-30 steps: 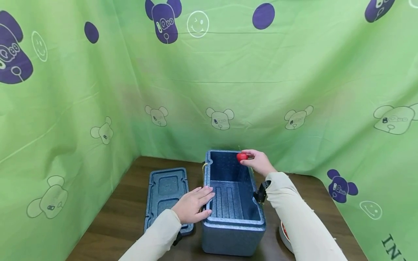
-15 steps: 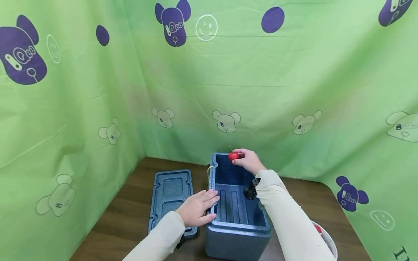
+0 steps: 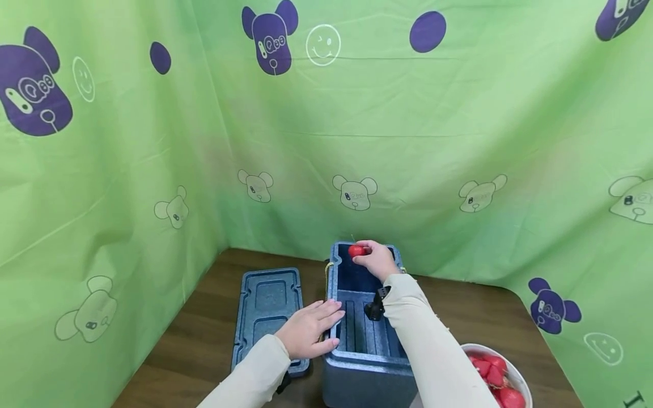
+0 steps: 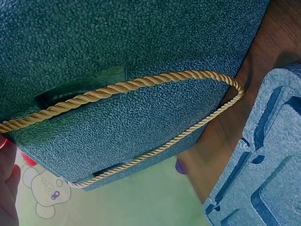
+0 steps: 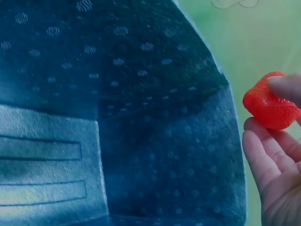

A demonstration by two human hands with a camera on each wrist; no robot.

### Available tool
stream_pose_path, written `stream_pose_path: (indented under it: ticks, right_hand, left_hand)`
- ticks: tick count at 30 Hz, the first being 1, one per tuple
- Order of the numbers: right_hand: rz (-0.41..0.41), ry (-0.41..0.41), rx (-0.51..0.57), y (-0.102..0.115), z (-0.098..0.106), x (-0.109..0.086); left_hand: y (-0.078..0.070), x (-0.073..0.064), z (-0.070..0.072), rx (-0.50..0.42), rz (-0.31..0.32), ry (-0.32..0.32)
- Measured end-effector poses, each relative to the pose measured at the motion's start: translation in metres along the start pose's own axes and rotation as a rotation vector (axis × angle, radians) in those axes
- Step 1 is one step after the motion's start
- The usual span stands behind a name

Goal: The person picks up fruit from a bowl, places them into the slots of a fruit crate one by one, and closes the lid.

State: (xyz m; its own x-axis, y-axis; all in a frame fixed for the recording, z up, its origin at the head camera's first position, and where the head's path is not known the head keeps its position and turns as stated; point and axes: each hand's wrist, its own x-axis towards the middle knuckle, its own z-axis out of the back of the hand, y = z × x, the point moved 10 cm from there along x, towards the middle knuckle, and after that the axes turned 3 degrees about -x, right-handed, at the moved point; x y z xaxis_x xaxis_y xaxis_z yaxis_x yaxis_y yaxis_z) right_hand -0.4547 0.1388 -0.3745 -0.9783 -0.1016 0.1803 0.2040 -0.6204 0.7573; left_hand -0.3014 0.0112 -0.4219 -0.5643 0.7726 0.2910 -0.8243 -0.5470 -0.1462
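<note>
A deep blue-grey foam box (image 3: 369, 381) stands lidless, its long grooved floor in sight. Over its far end my right hand (image 3: 378, 260) pinches a bumpy red fruit (image 3: 356, 251) with a thin stem sticking up. In the right wrist view, thumb and fingers hold this red fruit (image 5: 272, 101) beside the box's edge. My left hand (image 3: 308, 328) lies with straight fingers over the box's left rim. The left wrist view has that hand's fingers (image 4: 8, 179) at the left border and a twisted gold rope handle (image 4: 136, 84) along the box's side.
To the left of the box, the matching foam lid (image 3: 269, 296) lies on the brown wooden table (image 3: 189, 334). A white bowl (image 3: 522, 379) of several red fruits stands at the lower right, partly behind the right sleeve. Green printed cloth (image 3: 408, 124) hangs behind and at both sides.
My right hand has moved left and slightly down with the red fruit, over the box's far end. More of the bowl shows now. The left hand keeps its place on the rim.
</note>
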Motion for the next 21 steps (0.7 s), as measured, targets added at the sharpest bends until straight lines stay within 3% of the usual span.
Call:
stream_pose_path:
  ticks: [6,11,21]
  right_hand:
    - [-0.014,-0.017,-0.024,-0.008,-0.01,0.001]
    - [-0.046,-0.041,-0.003,-0.02,-0.017,-0.002]
    - [-0.094,0.011,0.048,-0.037,-0.036,-0.01]
  left_hand:
    - [0.0,0.0,0.0,-0.016,0.013,0.014]
    - [-0.003,0.001,0.002,0.024,-0.015,-0.007]
    - [-0.001,0.001,0.0,0.048,-0.026,-0.005]
